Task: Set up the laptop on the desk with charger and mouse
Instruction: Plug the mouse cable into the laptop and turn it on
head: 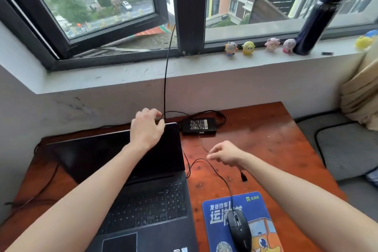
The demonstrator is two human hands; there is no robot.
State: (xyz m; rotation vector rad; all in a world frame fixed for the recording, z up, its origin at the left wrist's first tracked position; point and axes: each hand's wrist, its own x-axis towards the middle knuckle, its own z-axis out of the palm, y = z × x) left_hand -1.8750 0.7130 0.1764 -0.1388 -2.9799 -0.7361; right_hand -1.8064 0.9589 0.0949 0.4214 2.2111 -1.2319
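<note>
Laptop [155, 200] sitting open at lower centre-left on the desk [255, 139], screen dark. Left hand [146, 129] curling over the lid's top right corner, fingers behind the edge, thumb in front: gripping it. Right hand [225, 154] hovering just right of the screen, fingertips drawn together, apparently pinching the thin cord [202, 143] coming down from the charger [199, 126]. The cord is blurred, so that pinch is my reading. Charger lying flat just behind the lid's right corner, near the wall. A loose plug [243, 177] lying on the desk beside the right forearm; cannot tell which lead it ends. Mouse [239, 229] resting on the blue pad [255, 206] at lower right, its cable [221, 178] looping toward the laptop's right edge.

Step, as I judge it: bringing the charger lead to the laptop. Doing it well means:
- Left hand steadying the lid, not pushing it.
- Right hand sliding along the cord to its plug end before aiming at a port.
- No tugging, since a pull would be dragging the charger across the desk.
- Routing the cord clear of the mouse cable's loop, so the two are not tangling.

Port itself not showing from here.
</note>
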